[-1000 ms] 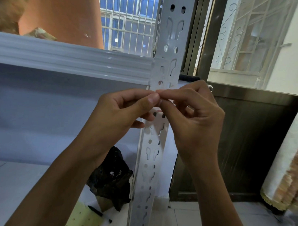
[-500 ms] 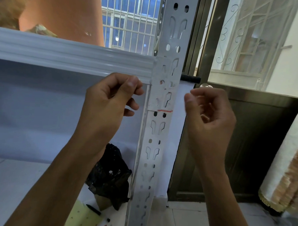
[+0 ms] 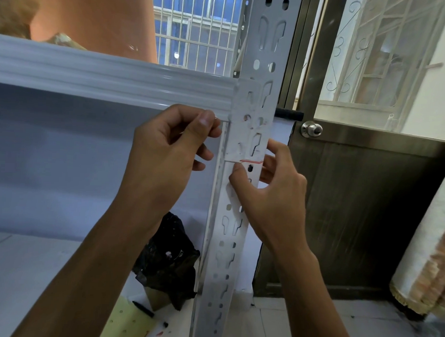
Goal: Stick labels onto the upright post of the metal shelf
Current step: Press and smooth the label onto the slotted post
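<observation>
The grey perforated upright post (image 3: 240, 219) runs from top centre down to the floor. A white label (image 3: 243, 146) with a red-lined lower edge is stuck on the post just below the shelf beam. My right hand (image 3: 273, 198) pinches the post: its thumb presses the front just under the label's red edge, and its fingers wrap the right side. My left hand (image 3: 171, 161) hovers at the post's left edge with thumb and fingertips pressed together. I see nothing between them.
A grey horizontal shelf beam (image 3: 106, 76) joins the post from the left. On the floor lie a black plastic bag (image 3: 167, 262), a yellow sheet (image 3: 125, 321) and a black pen (image 3: 142, 308). A metal door with a knob (image 3: 311, 130) stands right; a rolled rug (image 3: 428, 251) leans beyond.
The hands parted from their shared pinch in front of the post. My right hand swung out, then returned and now presses under the label. My left hand stays pinched at the left.
</observation>
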